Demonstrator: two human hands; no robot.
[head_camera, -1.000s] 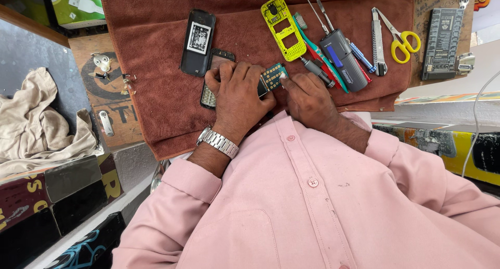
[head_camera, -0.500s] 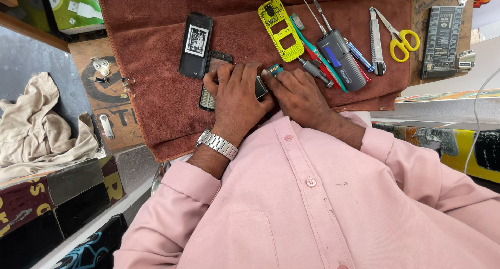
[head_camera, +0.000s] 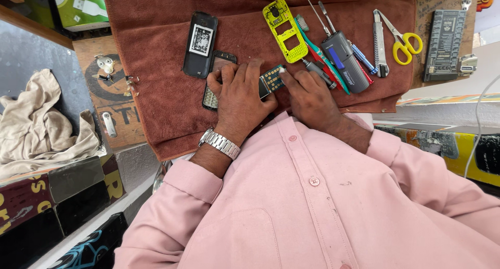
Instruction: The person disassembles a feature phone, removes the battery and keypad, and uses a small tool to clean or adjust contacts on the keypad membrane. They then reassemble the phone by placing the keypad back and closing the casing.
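Both hands are seen pressed together over a brown towel (head_camera: pixel 172 118) spread on the bench. The left hand (head_camera: pixel 240 94), with a metal wristwatch (head_camera: pixel 220 143) at the wrist, is laid palm down with its fingers stretched forward and only loosely curled; its fingertips rest on a dark keypad phone (head_camera: pixel 214 84) lying on the towel, and its thumb side is set against a small circuit board (head_camera: pixel 271 80). The right hand (head_camera: pixel 308 94) is curled more tightly, and the board is pinched at its right edge between that hand's thumb and forefinger. The board, dark with rows of gold contacts, is held between the two hands, just above the towel and just below a yellow-green phone frame (head_camera: pixel 284 30).

A black phone back (head_camera: pixel 200 45) is laid to the left of the keypad phone, close beside it. To the right of the frame a cluster of tools is gathered: a grey multimeter (head_camera: pixel 344 60) with thin probes, several screwdrivers (head_camera: pixel 319 55), a utility knife (head_camera: pixel 379 42) and yellow-handled scissors (head_camera: pixel 401 40). A crumpled beige cloth (head_camera: pixel 36 123) is seen well apart at the far left, off the towel
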